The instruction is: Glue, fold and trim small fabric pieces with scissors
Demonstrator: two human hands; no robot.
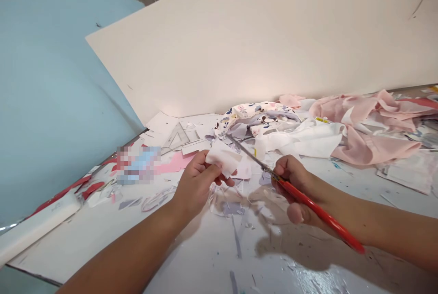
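Observation:
Between the thumb and fingers of my left hand (201, 173) is a small white piece of fabric (222, 156). My right hand (299, 182) grips a pair of scissors (318, 207) with long red handles. Their dark blades look nearly closed and point up and left, the tip just beyond the fabric's upper right edge. I cannot tell whether the blades touch it. Behind the tip lies a bunched floral cloth (239, 112). Below both hands, scraps and thin offcuts lie on the white tabletop (205, 257).
Heaped at the right are pink cloth (372, 145) and white cloth (304, 139). A clear triangle ruler (178, 136) lies left of the floral cloth. A white board (256, 43) stands along the back. At the left edge is a long white bar (41, 228), with red scraps (92, 189) nearby.

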